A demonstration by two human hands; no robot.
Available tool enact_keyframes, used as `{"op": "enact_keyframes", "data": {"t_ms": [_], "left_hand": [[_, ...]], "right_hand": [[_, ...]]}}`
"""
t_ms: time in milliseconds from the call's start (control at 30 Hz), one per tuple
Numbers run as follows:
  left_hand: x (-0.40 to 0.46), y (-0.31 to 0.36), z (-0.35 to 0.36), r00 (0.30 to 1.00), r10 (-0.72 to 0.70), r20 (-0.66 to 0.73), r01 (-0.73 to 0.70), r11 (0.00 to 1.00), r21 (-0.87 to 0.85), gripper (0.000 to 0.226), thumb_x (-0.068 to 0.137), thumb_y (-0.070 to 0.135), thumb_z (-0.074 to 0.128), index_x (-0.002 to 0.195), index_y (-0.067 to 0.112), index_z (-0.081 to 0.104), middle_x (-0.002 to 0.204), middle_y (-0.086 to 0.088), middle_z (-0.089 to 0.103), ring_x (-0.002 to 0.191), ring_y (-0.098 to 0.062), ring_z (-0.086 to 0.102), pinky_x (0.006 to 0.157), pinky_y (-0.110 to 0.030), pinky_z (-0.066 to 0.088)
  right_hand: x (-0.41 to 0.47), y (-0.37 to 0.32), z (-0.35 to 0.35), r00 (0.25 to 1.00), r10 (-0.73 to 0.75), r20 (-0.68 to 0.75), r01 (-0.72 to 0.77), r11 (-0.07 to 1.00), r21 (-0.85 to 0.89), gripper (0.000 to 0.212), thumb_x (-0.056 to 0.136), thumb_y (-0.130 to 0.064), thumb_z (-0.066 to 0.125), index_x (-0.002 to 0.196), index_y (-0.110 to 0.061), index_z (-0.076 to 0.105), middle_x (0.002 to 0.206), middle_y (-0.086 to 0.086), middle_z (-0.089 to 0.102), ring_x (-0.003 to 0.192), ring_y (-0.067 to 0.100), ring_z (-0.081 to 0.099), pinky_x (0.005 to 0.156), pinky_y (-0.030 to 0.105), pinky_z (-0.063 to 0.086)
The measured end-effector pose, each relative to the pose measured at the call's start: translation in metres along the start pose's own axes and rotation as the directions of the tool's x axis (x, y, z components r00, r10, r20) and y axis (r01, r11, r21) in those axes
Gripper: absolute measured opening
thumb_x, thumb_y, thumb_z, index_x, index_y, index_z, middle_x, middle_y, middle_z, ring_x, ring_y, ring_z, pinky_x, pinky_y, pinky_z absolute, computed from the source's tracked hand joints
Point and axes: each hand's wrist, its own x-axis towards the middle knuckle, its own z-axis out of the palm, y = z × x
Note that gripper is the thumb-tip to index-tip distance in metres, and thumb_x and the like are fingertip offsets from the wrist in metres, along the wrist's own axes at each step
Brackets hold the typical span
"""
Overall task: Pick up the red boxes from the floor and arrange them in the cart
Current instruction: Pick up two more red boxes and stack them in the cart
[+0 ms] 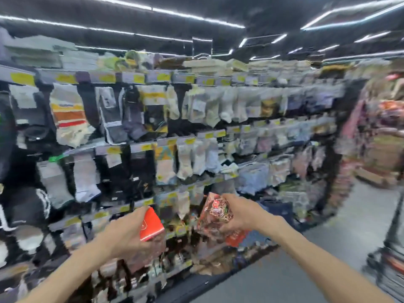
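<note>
My left hand (129, 232) grips a plain red box (151, 224) at chest height, its red face turned to the right. My right hand (238, 213) holds a red box with a printed food picture (215, 212), and a second red box (236, 238) shows beneath that hand. Both hands are raised in front of the sock shelves. The cart (391, 265) is a dark blurred frame at the right edge, lower than my hands. The whole picture is blurred by motion.
Tall shelves (175, 136) hung with socks and yellow price tags fill the left and centre. A grey floor aisle (328, 259) runs to the right. Stacked goods and cartons (384, 154) stand at the far right end.
</note>
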Motion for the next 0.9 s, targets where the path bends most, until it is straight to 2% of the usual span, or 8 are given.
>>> {"op": "enact_keyframes", "data": {"t_ms": [133,233,367,433,500,567,667,900], "left_hand": [[0.097,0.092,0.02,0.988,0.148,0.033,-0.147,0.988,-0.048,0.118,0.065,0.085,0.057,0.156,0.024,0.011,0.14,0.003,0.052,0.118,-0.02,0.058,0.089,-0.033,0.048],[0.166,0.174,0.032,0.956,0.292,0.021,-0.291,0.956,-0.036,0.11,0.069,0.079,0.063,0.153,0.026,0.015,0.139,0.002,0.053,0.118,-0.021,0.058,0.085,-0.033,0.046],[0.245,0.272,0.041,0.888,0.459,0.037,-0.453,0.885,-0.11,0.109,0.066,0.076,0.064,0.151,0.024,0.021,0.137,0.005,0.054,0.118,-0.018,0.058,0.082,-0.033,0.046],[0.281,0.316,0.044,0.851,0.524,0.046,-0.513,0.846,-0.144,0.108,0.063,0.077,0.062,0.149,0.025,0.023,0.131,0.007,0.056,0.114,-0.018,0.059,0.08,-0.034,0.047],[0.319,0.359,0.049,0.804,0.592,0.049,-0.58,0.8,-0.154,0.105,0.062,0.075,0.062,0.147,0.024,0.026,0.126,0.006,0.058,0.11,-0.019,0.06,0.076,-0.034,0.045],[0.358,0.402,0.054,0.757,0.652,0.049,-0.639,0.754,-0.154,0.101,0.063,0.072,0.063,0.144,0.022,0.029,0.115,0.006,0.059,0.103,-0.02,0.062,0.071,-0.033,0.041],[0.422,0.464,0.065,0.687,0.725,0.051,-0.709,0.684,-0.173,0.094,0.058,0.075,0.058,0.135,0.025,0.036,0.103,0.01,0.055,0.09,-0.017,0.06,0.07,-0.034,0.044],[0.583,0.603,0.085,0.509,0.861,-0.006,-0.851,0.502,-0.156,0.092,0.061,0.072,0.064,0.134,0.024,0.036,0.109,0.006,0.057,0.098,-0.021,0.061,0.075,-0.034,0.045]], "right_hand": [[-0.047,0.111,-0.013,0.979,0.195,-0.052,-0.196,0.981,-0.009,0.105,0.066,-0.068,0.08,0.149,-0.024,0.032,0.141,0.0,0.052,0.125,0.024,0.055,0.094,0.04,0.049],[-0.084,0.199,-0.021,0.931,0.359,-0.068,-0.359,0.933,0.02,0.099,0.056,-0.071,0.077,0.137,-0.027,0.038,0.129,-0.002,0.058,0.116,0.024,0.06,0.09,0.041,0.052],[-0.133,0.297,-0.034,0.867,0.49,-0.091,-0.488,0.872,0.045,0.106,0.053,-0.078,0.074,0.14,-0.028,0.039,0.129,-0.003,0.059,0.116,0.022,0.06,0.092,0.041,0.053],[-0.153,0.333,-0.042,0.818,0.567,-0.095,-0.563,0.824,0.068,0.101,0.057,-0.072,0.08,0.138,-0.027,0.041,0.124,-0.003,0.061,0.108,0.02,0.062,0.088,0.036,0.054],[-0.171,0.367,-0.05,0.763,0.638,-0.105,-0.632,0.77,0.085,0.106,0.059,-0.073,0.081,0.142,-0.025,0.036,0.123,-0.003,0.063,0.104,0.02,0.064,0.087,0.04,0.056],[-0.185,0.399,-0.055,0.721,0.681,-0.131,-0.674,0.732,0.098,0.112,0.059,-0.074,0.081,0.147,-0.025,0.032,0.13,-0.003,0.061,0.109,0.02,0.064,0.09,0.042,0.056],[-0.195,0.451,-0.063,0.64,0.753,-0.153,-0.743,0.657,0.125,0.108,0.064,-0.067,0.084,0.148,-0.022,0.034,0.137,-0.004,0.056,0.117,0.019,0.059,0.093,0.038,0.052],[-0.196,0.584,-0.092,0.422,0.894,-0.153,-0.873,0.446,0.199,0.109,0.055,-0.072,0.082,0.144,-0.028,0.037,0.133,-0.007,0.06,0.112,0.014,0.063,0.093,0.038,0.054]]}}
